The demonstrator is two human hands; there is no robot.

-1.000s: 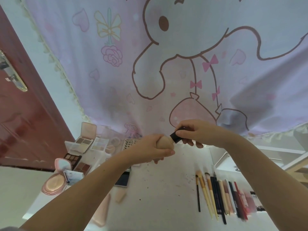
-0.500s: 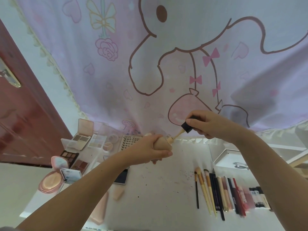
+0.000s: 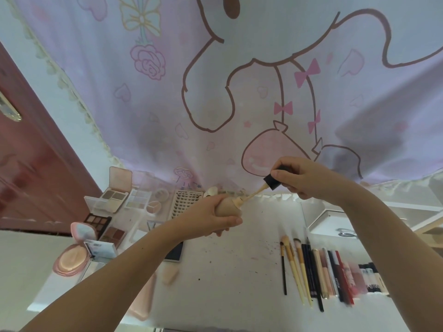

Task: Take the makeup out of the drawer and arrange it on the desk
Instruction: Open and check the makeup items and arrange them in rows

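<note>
Cartoon curtain hangs behind white desk. Left hand grips one beige foundation bottle above desk's back edge; right hand pinches its black cap, wand tip at bottle neck. Three brushes, blurred tubes near right edge; palettes along left edge, partly hidden by forearm.

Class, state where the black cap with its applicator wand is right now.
Head view, right of centre: the right hand pinches the black cap, its wand tip just above the beige bottle.
</note>
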